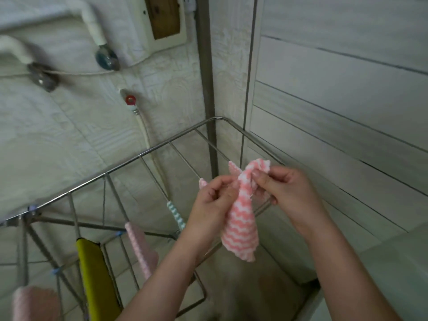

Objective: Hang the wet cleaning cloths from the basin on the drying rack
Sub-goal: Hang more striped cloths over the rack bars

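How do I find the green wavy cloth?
Find the metal drying rack in the corner. On its rails, the green-and-white wavy cloth hangs just left of the left hand. Unlike the pale pink cloth beside it, it is green.

My left hand (212, 202) and right hand (289, 193) are bare. Behind each hand, my wrist and forearm are uncovered as far back as I can see. My fingernails look short and plain.
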Demonstrator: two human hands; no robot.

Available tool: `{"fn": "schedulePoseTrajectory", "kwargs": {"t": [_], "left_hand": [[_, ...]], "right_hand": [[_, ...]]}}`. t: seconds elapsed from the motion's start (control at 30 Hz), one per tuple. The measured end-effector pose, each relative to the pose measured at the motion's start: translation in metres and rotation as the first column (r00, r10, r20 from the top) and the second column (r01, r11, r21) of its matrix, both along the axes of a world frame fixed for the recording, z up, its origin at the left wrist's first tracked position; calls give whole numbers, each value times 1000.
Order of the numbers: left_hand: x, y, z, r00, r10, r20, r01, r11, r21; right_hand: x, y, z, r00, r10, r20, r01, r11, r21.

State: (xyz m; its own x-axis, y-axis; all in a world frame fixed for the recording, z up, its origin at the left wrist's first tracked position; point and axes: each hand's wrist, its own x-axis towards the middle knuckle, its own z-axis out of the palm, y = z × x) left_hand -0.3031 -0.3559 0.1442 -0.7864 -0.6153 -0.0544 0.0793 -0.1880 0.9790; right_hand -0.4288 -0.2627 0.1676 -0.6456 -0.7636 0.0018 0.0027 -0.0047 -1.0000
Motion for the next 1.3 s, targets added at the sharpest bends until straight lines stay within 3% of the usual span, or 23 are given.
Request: {"fn": "schedulePoseTrajectory", "kwargs": {"t": [0.13,0.23,0.33,0.5,0.67,0.83,0.9,0.97,1.1,1.2,1.3], "left_hand": [[29,-22,9,998,68,14,-60,950,-308],[53,-44,7,983,183,12,-156,869,-470],[80,-76,7,952,306,8,-237,754,-613],[114,-116,18,935,355,-16,-287,727,-624],[135,-152,35,951,308,6,-242,757,-607],[152,-183,35,964,252,85,-136,743,-655],[157,-196,37,975,176,138,-61,804,-592],[164,-213,39,963,78,260,72,851,-521],[175,-246,35,839,-69,540,330,853,-404],[176,-263,22,798,168,579,253,778,-575],[170,-276,7,760,485,433,30,639,-768]], "right_hand": [[22,-26,5,937,28,-348,20,991,132],[47,-48,18,802,65,-593,34,988,153],[72,-73,28,730,53,-682,20,995,99],[106,-112,31,910,22,-414,-43,998,-41],[125,-147,29,978,-60,-199,48,997,-65],[134,-170,22,996,-25,-82,23,999,-22],[132,-176,21,996,13,-93,-16,999,-32],[127,-182,19,974,59,-220,-58,998,9],[109,-194,9,894,154,-421,-103,985,140],[100,-205,2,867,236,-439,-155,965,213],[104,-219,-4,909,290,-300,-247,953,174]]}}
